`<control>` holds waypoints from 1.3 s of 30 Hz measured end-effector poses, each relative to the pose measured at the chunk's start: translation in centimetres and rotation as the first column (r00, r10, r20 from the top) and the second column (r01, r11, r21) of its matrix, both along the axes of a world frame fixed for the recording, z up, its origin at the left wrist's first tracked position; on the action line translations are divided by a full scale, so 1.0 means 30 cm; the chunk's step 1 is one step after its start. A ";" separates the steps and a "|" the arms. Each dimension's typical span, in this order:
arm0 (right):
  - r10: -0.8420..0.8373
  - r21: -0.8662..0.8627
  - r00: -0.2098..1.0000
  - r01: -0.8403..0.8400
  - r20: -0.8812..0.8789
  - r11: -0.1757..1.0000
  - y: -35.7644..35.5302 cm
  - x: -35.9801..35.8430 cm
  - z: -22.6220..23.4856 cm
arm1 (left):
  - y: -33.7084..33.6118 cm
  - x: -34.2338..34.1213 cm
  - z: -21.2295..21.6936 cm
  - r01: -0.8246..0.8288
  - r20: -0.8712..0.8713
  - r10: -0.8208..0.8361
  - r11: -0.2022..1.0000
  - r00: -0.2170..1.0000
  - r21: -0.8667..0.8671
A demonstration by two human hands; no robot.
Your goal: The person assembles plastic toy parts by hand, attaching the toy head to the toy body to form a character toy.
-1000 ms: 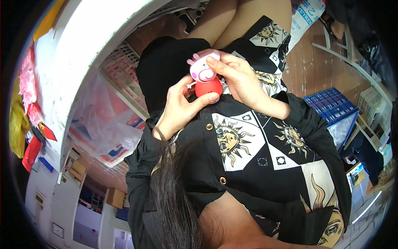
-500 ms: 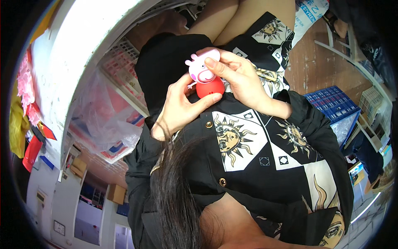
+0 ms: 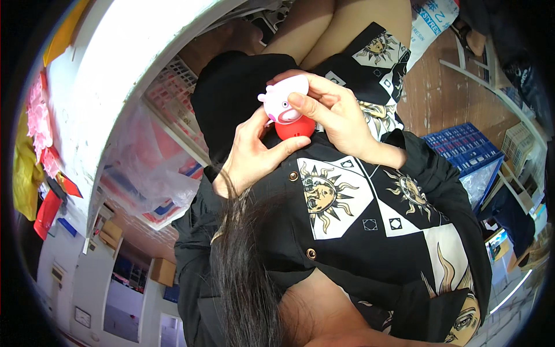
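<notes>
Between my two hands is a toy pig figure with a pink head (image 3: 281, 104) and a round red body (image 3: 293, 129). My left hand (image 3: 252, 151) is closed round the body, its thumb pressed along the lower front and its fingers mostly hidden behind. My right hand (image 3: 341, 113) grips the head from the right, with the thumb on the face beside the snout and the fingers round the back. The head sits tilted against the body. The join between them is partly covered.
A white curved table edge (image 3: 115, 110) runs along my left. Beneath it, crates hold red parts, with clear plastic bags (image 3: 144, 156) over them. On the right are a blue crate (image 3: 462, 147) and a metal frame (image 3: 491, 87). A white printed sack (image 3: 430, 26) lies beyond my knees.
The pig's head has turned and tipped relative to the red body, and its small arm on the left no longer shows. Both hands keep their hold and have shifted only slightly.
</notes>
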State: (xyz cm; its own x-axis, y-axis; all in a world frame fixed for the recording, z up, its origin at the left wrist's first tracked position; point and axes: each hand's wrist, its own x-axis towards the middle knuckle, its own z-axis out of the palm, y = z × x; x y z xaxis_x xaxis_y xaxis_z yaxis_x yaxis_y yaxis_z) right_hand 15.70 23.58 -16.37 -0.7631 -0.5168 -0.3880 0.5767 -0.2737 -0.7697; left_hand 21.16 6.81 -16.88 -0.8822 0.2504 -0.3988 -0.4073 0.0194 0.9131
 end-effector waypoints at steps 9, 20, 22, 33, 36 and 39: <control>-0.227 -0.109 0.963 0.244 0.144 0.964 -0.017 -0.019 -0.035 | 0.026 -0.009 0.013 -0.088 0.128 0.081 0.995 0.988 0.048; -0.192 -0.023 0.976 0.196 0.104 0.980 0.008 -0.038 -0.059 | 0.029 -0.043 -0.003 -0.086 0.235 0.078 0.996 0.969 0.022; -0.114 0.011 0.992 0.113 0.061 0.994 0.021 -0.046 -0.059 | 0.021 -0.044 -0.012 -0.114 0.240 0.101 0.993 0.966 0.042; 0.092 -0.015 0.986 -0.091 0.140 0.996 0.022 -0.054 -0.052 | -0.029 -0.063 -0.014 -0.303 0.485 0.084 0.868 0.871 0.394; 0.131 -0.049 0.976 -0.124 0.174 0.991 0.004 -0.066 -0.035 | -0.058 -0.047 -0.043 -0.387 0.532 0.047 0.742 0.845 0.548; 0.185 -0.106 0.970 -0.169 0.158 0.980 0.002 -0.076 -0.036 | -0.061 -0.021 -0.070 -0.456 0.560 0.049 0.640 0.827 0.618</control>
